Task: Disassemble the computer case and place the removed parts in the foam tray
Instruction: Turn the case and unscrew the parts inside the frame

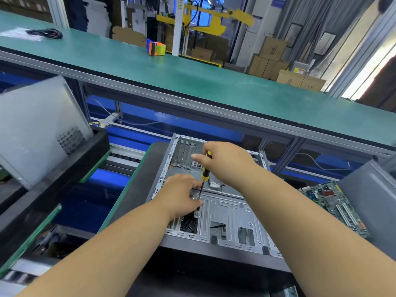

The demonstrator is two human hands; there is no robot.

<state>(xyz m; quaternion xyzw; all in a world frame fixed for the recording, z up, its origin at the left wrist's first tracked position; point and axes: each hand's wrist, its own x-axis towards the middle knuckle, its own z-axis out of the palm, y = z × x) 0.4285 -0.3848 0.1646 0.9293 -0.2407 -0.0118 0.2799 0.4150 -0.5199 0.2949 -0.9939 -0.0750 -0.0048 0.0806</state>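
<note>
Head view, looking down on your two forearms reaching into the case [225, 213]. It lies on its side on a dark pad [137, 189], side panel off, interior facing up. Its shell is bare silver-grey sheet metal, stamped with ribs, round dimples and rectangular cut-outs; a row of slot openings runs along the far wall, and a black bezel edges the near side. A small white connector [214, 185] on a short lead lies on the floor of the case, just beside the screwdriver.

Your right hand [227, 161] grips the screwdriver [204, 175] by its yellow-and-black handle, fingers curled round the top, the tool nearly upright with its tip down on the metal plate. Your left hand [182, 194] rests on the plate beside the shaft, fingertips pinching it close to the tip; whether a screw sits under them cannot be told.

Right of the case, a green motherboard [334, 206] lies flat, near a grey panel [372, 202]. Left of you, a black foam tray [64, 168] holds a grey cover [36, 125] with a mesh vent, leaning tilted against its wall. Beyond runs a green bench [192, 82], carrying an orange-and-green tape dispenser [156, 48] and a bundle of black cable [49, 33]. Cardboard boxes [276, 63] stand stacked behind it.
</note>
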